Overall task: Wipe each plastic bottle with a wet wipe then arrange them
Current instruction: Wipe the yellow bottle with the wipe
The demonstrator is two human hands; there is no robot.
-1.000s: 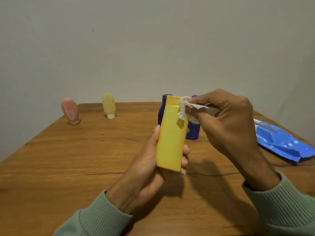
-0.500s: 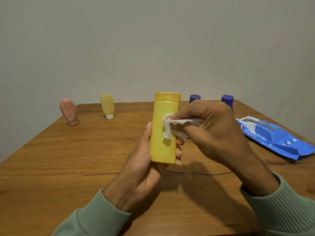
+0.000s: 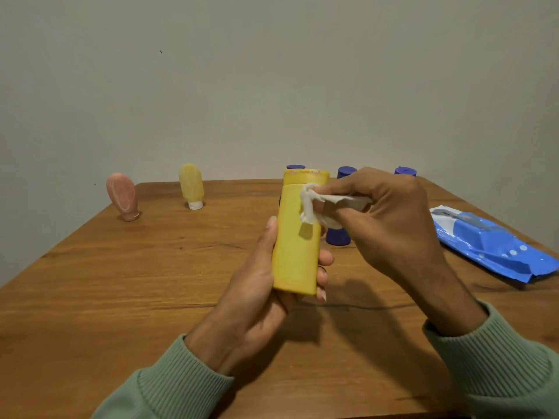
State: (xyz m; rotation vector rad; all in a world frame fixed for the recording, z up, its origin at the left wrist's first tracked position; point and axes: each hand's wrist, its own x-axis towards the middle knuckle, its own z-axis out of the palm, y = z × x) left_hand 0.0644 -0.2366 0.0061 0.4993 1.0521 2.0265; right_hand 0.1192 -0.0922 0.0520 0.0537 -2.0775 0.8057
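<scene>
Your left hand (image 3: pixel 257 285) is wrapped round the lower half of the yellow bottle (image 3: pixel 298 252), thumb up its left edge and fingers curled round the right. It holds the bottle in the air above the middle of the table (image 3: pixel 151 282). Your right hand (image 3: pixel 390 219) pinches a bunched wet wipe (image 3: pixel 320 207) between thumb and fingertips and presses it on the bottle's upper front, just under the cap. To do this step well, I'd stroke lengthwise from cap to base. Then roll the bottle in your left fingers so the back and the part under your grip get wiped too. Spread the wipe a little, since bunched it looks to touch only a narrow strip. The bottle stands nearly upright: long axis vertical, top leaning slightly right, cap up, flat base down by your palm. Purple bottles (image 3: pixel 338 237) stand just behind it.
</scene>
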